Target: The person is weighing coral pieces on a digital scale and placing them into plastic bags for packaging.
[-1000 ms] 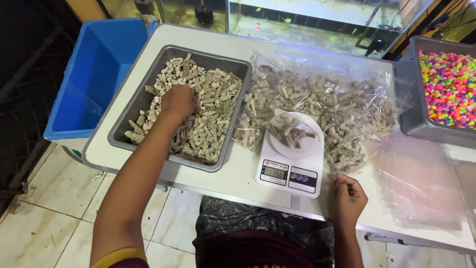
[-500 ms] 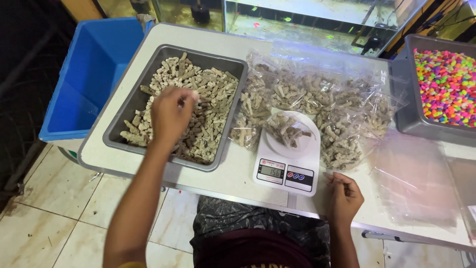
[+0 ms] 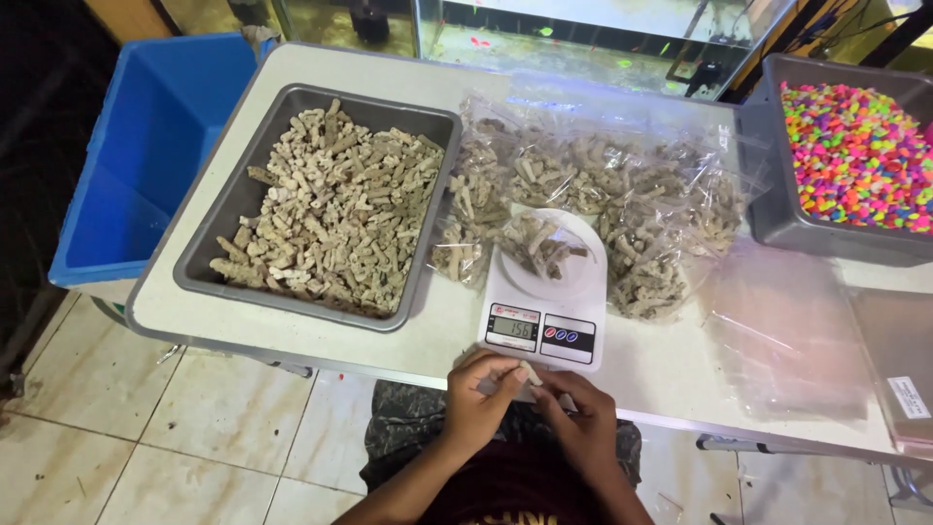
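— Both your hands are meeting at the bottom centre: left hand (image 3: 483, 401) and right hand (image 3: 583, 420) are pinching one pale stick piece (image 3: 531, 374) between the fingertips.

— And you're holding it just below the white scale (image 3: 544, 331), right of the grey tray (image 3: 209, 255).

So the kitchen scale (image 3: 542, 303) sat near the table's (image 3: 671, 374) front edge. Left of it was the tray of ceramic sticks (image 3: 326, 209), behind it the filled bags (image 3: 593, 190), far right the gravel bin (image 3: 855, 160), and both hands (image 3: 530, 408) just in front.
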